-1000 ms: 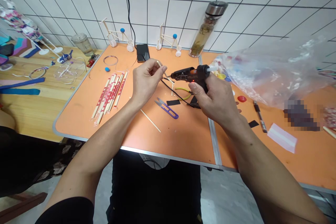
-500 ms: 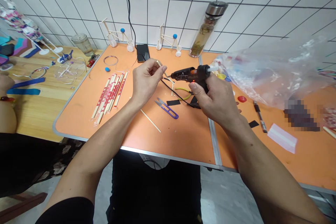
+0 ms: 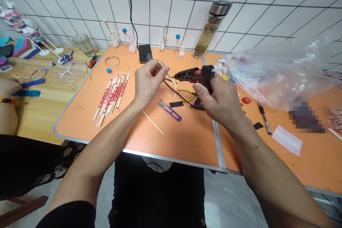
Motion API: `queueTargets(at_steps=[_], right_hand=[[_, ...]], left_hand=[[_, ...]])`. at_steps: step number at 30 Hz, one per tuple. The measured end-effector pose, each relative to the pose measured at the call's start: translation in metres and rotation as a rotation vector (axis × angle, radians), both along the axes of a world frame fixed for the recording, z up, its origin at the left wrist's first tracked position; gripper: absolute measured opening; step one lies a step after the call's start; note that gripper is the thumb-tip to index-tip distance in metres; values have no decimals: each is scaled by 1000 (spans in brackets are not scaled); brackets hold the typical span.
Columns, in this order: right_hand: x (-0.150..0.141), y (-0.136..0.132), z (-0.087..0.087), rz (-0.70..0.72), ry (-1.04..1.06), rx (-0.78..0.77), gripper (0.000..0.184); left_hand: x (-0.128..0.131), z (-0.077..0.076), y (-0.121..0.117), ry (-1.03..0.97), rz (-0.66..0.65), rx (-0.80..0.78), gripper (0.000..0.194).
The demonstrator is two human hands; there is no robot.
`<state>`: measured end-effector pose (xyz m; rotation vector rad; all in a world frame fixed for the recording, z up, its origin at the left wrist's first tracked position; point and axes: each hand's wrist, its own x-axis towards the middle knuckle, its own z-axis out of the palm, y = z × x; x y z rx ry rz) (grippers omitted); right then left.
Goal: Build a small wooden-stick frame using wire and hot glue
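My left hand (image 3: 150,82) pinches a thin wooden stick (image 3: 171,79) between thumb and fingers; its far end angles down to the right. In my right hand (image 3: 221,96) is a black hot glue gun (image 3: 193,74), its red light lit and a white glue stick jutting from the back. The nozzle points left, close to the stick; whether they touch I cannot tell. Beneath them lie short stick pieces (image 3: 175,91), yellow-handled pliers (image 3: 188,94) partly hidden by the cable, and purple thread snips (image 3: 170,110). A loose thin stick (image 3: 153,123) rests nearer the front edge.
Wrapped chopsticks (image 3: 110,99) lie left on the orange table (image 3: 171,144). Two stick models with blue balls (image 3: 124,31), a phone (image 3: 145,54) and a tea bottle (image 3: 211,30) stand or lie at the back. A plastic bag (image 3: 280,71) fills the right. Another person's hand (image 3: 9,87) is far left.
The other person's hand at far left has moved right, onto the blue strips. My hands, the stick and the glue gun stay almost in place.
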<state>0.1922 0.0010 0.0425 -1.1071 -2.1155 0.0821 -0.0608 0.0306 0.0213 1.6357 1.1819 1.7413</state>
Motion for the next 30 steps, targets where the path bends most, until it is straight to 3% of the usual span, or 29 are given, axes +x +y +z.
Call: queueTargets(at_steps=[16,30], right_hand=[[0,1,0,-17,26,2,67],[1,2,1,-28,43,6,67]], left_hand=[[2,7,-3,-35,-9,-59,39],[-4,4,5,-75,-32,-86,34]])
